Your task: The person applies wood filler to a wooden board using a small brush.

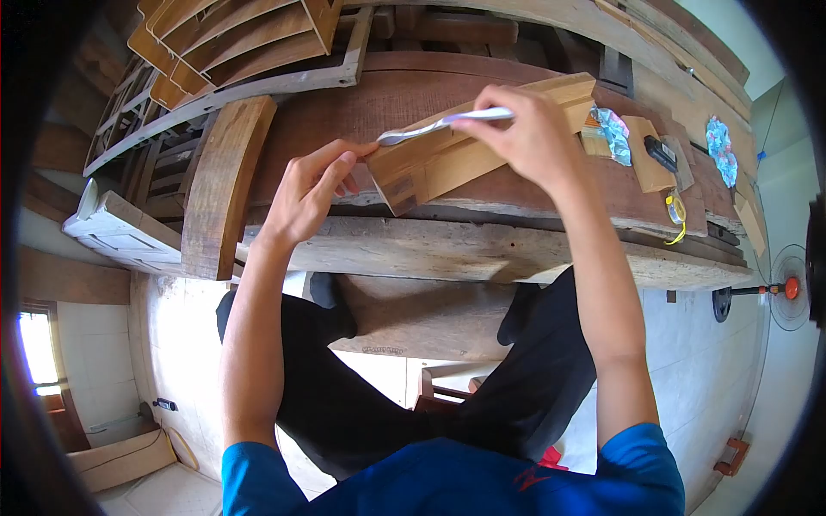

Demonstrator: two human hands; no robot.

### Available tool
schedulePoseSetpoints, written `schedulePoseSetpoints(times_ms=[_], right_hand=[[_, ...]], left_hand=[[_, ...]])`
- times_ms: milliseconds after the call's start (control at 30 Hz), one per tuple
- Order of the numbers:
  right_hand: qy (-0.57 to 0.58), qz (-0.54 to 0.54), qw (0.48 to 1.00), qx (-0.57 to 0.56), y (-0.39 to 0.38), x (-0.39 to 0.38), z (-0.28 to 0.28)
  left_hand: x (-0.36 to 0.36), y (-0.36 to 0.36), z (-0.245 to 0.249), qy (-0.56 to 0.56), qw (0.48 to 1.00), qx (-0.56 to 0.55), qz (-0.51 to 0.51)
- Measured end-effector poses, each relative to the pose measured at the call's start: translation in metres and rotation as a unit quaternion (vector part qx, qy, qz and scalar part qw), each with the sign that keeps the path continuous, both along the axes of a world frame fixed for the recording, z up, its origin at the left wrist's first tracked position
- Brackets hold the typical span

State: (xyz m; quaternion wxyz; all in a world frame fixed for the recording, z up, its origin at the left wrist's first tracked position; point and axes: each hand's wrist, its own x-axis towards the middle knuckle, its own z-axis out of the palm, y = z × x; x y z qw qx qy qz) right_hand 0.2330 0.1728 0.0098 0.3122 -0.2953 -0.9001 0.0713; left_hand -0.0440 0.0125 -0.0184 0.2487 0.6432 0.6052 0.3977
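My right hand (pixel 529 129) is closed on the white handle of a spoon (pixel 422 131). The spoon's bowl lies over the left end of a long wooden piece (pixel 477 155), which looks like a box or drawer part with raised edges. It rests at a slant on the brown workbench (pixel 335 107). My left hand (pixel 311 185) is at the piece's left end, index finger stretched out close to the spoon's tip and touching the corner. Its thumb is apart from the other fingers, and nothing shows in its grasp.
A thick wooden block (pixel 228 185) stands on the left, below a wooden shelf rack (pixel 249 43). To the right are crumpled foil-like wrappers (pixel 613 133), a black object (pixel 661 153) and a yellow tape measure (pixel 675 206). A fan (pixel 787 288) stands far right.
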Motion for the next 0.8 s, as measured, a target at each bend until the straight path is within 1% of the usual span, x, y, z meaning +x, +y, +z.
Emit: schedulePoseSetpoints(times_ms=[33,67,167,267,367,400,467,500,533,633,667,767,800], right_hand=[[-0.020,-0.010,1.000,0.012,-0.004,-0.003,0.000],[0.010,-0.007,0.999,0.034,-0.006,-0.003,-0.003],[-0.005,0.020,0.999,-0.039,-0.003,0.006,0.006],[-0.004,0.064,0.998,-0.006,0.001,0.003,-0.011],[0.022,0.063,0.998,0.008,-0.015,-0.007,-0.019],[-0.007,0.048,0.997,-0.057,-0.012,-0.008,-0.020],[-0.008,0.015,0.998,-0.067,-0.005,0.003,-0.009],[-0.009,0.001,0.998,-0.069,-0.001,0.007,-0.004],[0.007,0.010,0.999,-0.037,0.001,0.007,-0.006],[-0.006,0.020,0.999,-0.044,-0.012,-0.012,-0.018],[0.063,0.035,0.997,0.007,-0.021,-0.016,-0.018],[0.012,0.009,0.997,-0.074,-0.009,-0.008,-0.012],[0.038,0.009,0.998,-0.043,-0.005,-0.005,-0.010]], left_hand=[[-0.001,0.001,-0.001,-0.010,1.000,0.001,0.001],[-0.005,0.001,-0.003,-0.019,1.000,0.001,0.000],[-0.002,0.000,-0.002,-0.019,1.000,0.002,-0.001],[-0.002,-0.002,0.000,-0.011,1.000,0.005,0.003],[-0.001,0.002,-0.001,-0.010,1.000,0.003,0.002],[-0.002,0.001,-0.002,-0.010,1.000,0.000,0.003],[0.000,0.000,0.001,-0.005,1.000,-0.005,0.011],[0.000,0.000,0.002,-0.003,1.000,-0.005,0.017],[-0.001,-0.001,0.003,-0.004,1.000,-0.003,0.019],[0.000,0.001,-0.002,-0.008,1.000,0.006,0.016],[-0.001,0.002,-0.005,-0.008,1.000,0.010,0.015],[0.000,0.000,-0.002,-0.012,1.000,0.004,0.007],[0.000,-0.001,0.001,-0.014,1.000,0.002,0.007]])
